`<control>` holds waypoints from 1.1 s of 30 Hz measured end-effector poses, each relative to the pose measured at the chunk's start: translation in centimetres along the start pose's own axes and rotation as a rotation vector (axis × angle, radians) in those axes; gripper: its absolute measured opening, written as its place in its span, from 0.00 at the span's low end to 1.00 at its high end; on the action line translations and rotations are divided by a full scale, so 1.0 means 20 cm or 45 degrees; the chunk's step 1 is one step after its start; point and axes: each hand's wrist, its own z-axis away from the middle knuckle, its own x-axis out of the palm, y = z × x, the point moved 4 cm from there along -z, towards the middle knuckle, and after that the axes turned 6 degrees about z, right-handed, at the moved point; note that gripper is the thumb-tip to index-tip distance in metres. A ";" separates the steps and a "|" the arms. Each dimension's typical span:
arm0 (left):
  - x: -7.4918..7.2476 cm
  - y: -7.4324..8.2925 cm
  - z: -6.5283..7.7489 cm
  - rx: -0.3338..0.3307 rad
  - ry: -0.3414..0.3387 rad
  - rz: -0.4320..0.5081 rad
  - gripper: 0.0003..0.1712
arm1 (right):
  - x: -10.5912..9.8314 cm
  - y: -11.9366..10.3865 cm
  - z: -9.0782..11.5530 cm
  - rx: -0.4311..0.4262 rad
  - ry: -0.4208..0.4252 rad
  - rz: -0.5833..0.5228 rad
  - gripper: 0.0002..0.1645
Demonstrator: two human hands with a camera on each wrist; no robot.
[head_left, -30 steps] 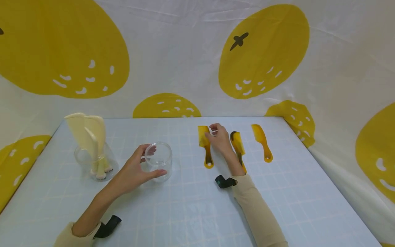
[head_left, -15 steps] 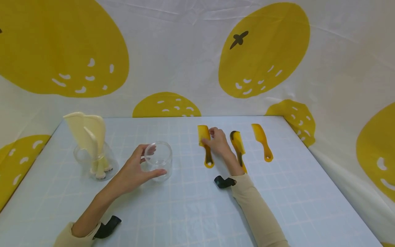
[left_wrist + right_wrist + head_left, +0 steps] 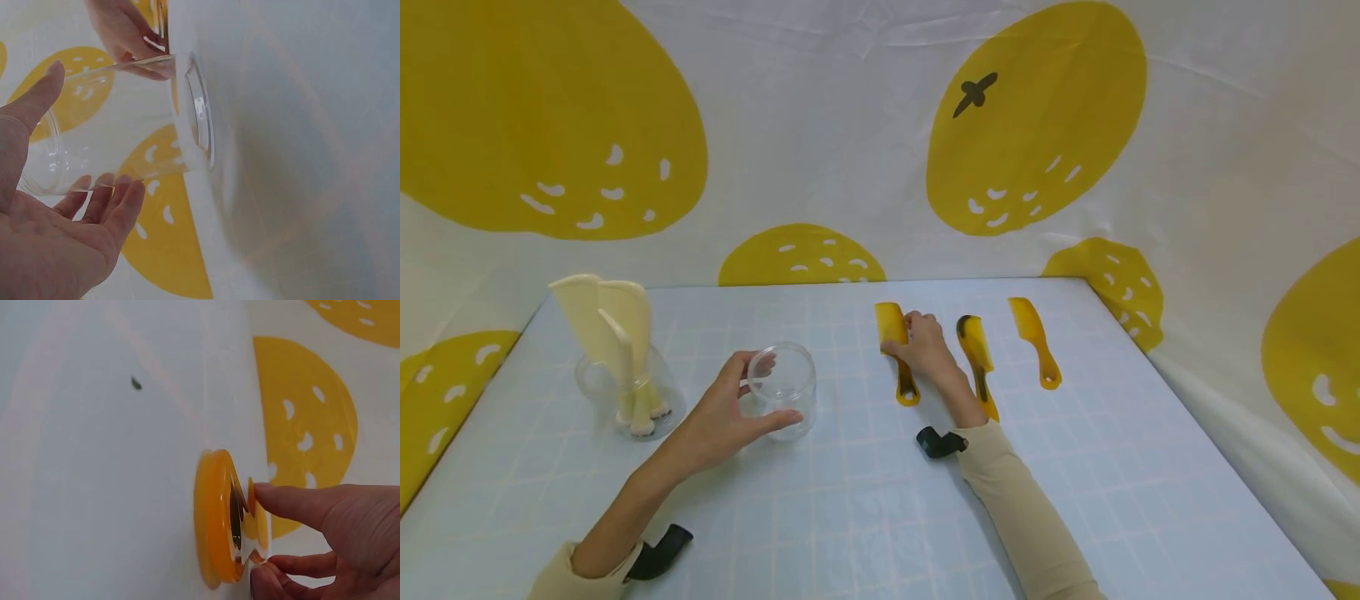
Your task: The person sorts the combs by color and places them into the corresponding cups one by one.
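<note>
My left hand (image 3: 727,417) holds a clear cup (image 3: 784,387), thumb on one side and fingers curled on the other. In the left wrist view the cup (image 3: 119,119) looks see-through, its base close to the table. My right hand (image 3: 928,350) pinches the leftmost amber comb (image 3: 907,387) by the edges of its toothed part, thumb at the near left and fingers at the far right. That comb's rounded handle (image 3: 222,519) faces the right wrist camera. A dark-streaked amber comb (image 3: 974,342) lies partly behind my right wrist, and another amber comb (image 3: 1035,337) lies farther right.
At the left, a second clear cup (image 3: 664,383) holds several cream-coloured, broad-bladed things (image 3: 625,325), handles down. The table (image 3: 850,508) wears a pale blue checked cover. A white cloth with yellow fruit prints (image 3: 805,254) hangs behind it and at both sides.
My right hand has lowered slightly and closed its thumb and fingers on the leftmost comb. My left hand and the cup have stayed in place.
</note>
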 end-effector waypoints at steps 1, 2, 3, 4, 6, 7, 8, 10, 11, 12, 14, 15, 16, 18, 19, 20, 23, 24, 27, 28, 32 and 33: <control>0.00 0.00 0.00 -0.007 -0.001 0.001 0.48 | 0.00 0.00 0.00 0.001 -0.005 -0.001 0.35; 0.00 0.00 0.00 -0.010 -0.002 0.003 0.48 | 0.00 0.00 0.00 0.002 -0.007 -0.004 0.34; 0.00 0.00 0.00 -0.014 -0.002 0.003 0.48 | 0.01 0.00 0.01 0.001 -0.010 -0.006 0.34; 0.00 0.00 0.00 -0.017 -0.002 0.005 0.48 | 0.01 0.00 0.01 0.000 -0.012 -0.011 0.34; 0.00 0.00 0.00 -0.017 -0.002 0.004 0.48 | 0.01 -0.01 0.01 0.004 -0.013 -0.031 0.36; 0.00 0.00 0.00 -0.017 -0.003 0.003 0.48 | 0.01 -0.01 0.02 0.006 -0.013 -0.041 0.36; 0.00 0.00 0.00 -0.016 -0.002 0.002 0.48 | 0.01 -0.01 0.02 0.006 -0.012 -0.055 0.37; 0.00 0.00 0.01 -0.021 -0.001 -0.001 0.48 | 0.01 -0.01 0.02 0.012 -0.015 -0.076 0.37; 0.00 0.00 0.01 -0.025 0.000 -0.003 0.48 | 0.01 -0.01 0.02 0.014 -0.016 -0.083 0.37; 0.00 0.00 0.01 -0.026 0.001 -0.004 0.48 | 0.01 -0.02 0.02 0.012 -0.015 -0.083 0.36; 0.00 0.00 0.01 -0.023 0.002 0.002 0.48 | 0.01 -0.02 0.02 0.002 -0.006 -0.075 0.35; 0.00 0.00 0.01 -0.022 0.003 0.005 0.48 | 0.01 -0.03 0.02 -0.004 -0.003 -0.069 0.34; 0.00 0.00 0.01 -0.020 0.004 0.008 0.48 | 0.01 -0.03 0.02 -0.012 -0.001 -0.064 0.34; 0.00 -0.01 0.01 -0.015 0.004 0.014 0.48 | 0.01 -0.04 0.03 -0.028 0.010 -0.045 0.33; 0.00 -0.01 0.01 -0.015 0.005 0.014 0.48 | 0.01 -0.04 0.03 -0.034 0.015 -0.042 0.33; 0.00 -0.01 0.01 -0.016 0.006 0.015 0.48 | 0.01 -0.05 0.03 -0.038 0.019 -0.043 0.33; 0.00 -0.01 0.01 -0.025 0.009 0.006 0.49 | 0.01 -0.05 0.03 -0.039 0.017 -0.040 0.33; 0.00 -0.01 0.01 -0.024 0.009 0.006 0.49 | 0.01 -0.05 0.03 -0.038 0.014 -0.041 0.33; 0.00 -0.01 0.01 -0.016 0.007 0.014 0.48 | 0.01 -0.04 0.03 -0.016 -0.007 -0.063 0.35; 0.00 -0.01 0.01 -0.015 0.004 0.020 0.48 | 0.01 -0.04 0.02 -0.008 -0.014 -0.075 0.35; 0.01 -0.01 0.01 -0.023 0.004 0.020 0.48 | -0.01 -0.03 0.02 -0.004 -0.016 -0.146 0.32; 0.00 -0.01 0.01 -0.032 0.007 0.015 0.48 | -0.02 -0.03 0.02 -0.014 -0.016 -0.152 0.30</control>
